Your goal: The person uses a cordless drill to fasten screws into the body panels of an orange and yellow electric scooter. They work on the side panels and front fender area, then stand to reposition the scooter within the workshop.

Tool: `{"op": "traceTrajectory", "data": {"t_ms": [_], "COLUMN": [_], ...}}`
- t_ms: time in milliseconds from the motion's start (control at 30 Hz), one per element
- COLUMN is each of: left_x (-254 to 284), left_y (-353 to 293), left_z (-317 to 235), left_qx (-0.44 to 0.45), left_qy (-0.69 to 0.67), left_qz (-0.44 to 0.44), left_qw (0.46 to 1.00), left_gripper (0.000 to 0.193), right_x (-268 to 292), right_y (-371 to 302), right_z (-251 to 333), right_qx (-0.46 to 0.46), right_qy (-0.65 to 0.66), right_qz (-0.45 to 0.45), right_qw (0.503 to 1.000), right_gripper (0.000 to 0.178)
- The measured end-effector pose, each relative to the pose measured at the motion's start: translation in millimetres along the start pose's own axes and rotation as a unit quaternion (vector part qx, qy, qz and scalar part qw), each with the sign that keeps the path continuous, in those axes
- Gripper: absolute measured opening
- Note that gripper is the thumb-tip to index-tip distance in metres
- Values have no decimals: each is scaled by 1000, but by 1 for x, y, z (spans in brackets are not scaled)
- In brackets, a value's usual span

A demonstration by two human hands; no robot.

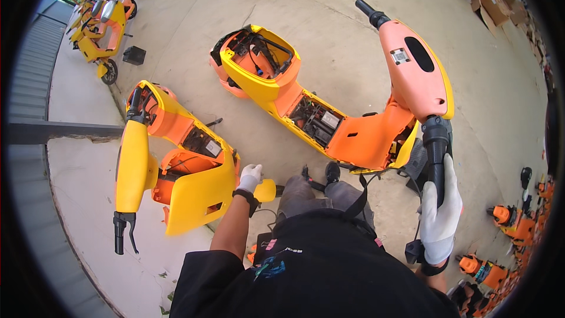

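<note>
My right hand, in a white glove, is closed round the black handlebar grip of an orange and yellow scooter. This scooter has its seat opening and floor compartment uncovered, with wires and a silver-labelled part inside. A printed square label sits on its pink-orange front panel. My left hand, also gloved in white, is curled into a fist beside a second yellow scooter, with nothing visible in it. That scooter stands on the left, its floor compartment likewise uncovered.
More yellow scooters stand in a row at the far left, near a black box. Cardboard boxes lie at the far right. Orange scooters line the right side. A metal beam juts from the grey wall on the left.
</note>
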State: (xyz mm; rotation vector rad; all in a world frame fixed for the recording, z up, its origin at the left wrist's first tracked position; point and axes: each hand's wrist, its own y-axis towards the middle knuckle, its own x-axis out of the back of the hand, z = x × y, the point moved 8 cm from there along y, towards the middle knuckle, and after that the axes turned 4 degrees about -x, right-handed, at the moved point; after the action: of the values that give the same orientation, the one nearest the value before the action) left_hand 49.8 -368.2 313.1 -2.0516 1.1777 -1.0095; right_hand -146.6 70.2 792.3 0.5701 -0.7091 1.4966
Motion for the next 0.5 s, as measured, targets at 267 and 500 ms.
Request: {"op": "traceTrajectory", "data": {"t_ms": [267, 500], "left_x": [8, 51], "left_y": [60, 138], "left_z": [-80, -120], "left_qx": [-54, -66], "left_qy": [-59, -118], "left_qz": [15, 29], "left_qw": [997, 990], "left_gripper": [36, 37], "right_x": [3, 13], "right_y": [-2, 0], "right_z": [-14, -11], "right_qx": [-117, -56], "right_qy": [26, -192], "right_qz": [-38, -101], "right_qw": [992, 975], "right_gripper": [57, 54]}}
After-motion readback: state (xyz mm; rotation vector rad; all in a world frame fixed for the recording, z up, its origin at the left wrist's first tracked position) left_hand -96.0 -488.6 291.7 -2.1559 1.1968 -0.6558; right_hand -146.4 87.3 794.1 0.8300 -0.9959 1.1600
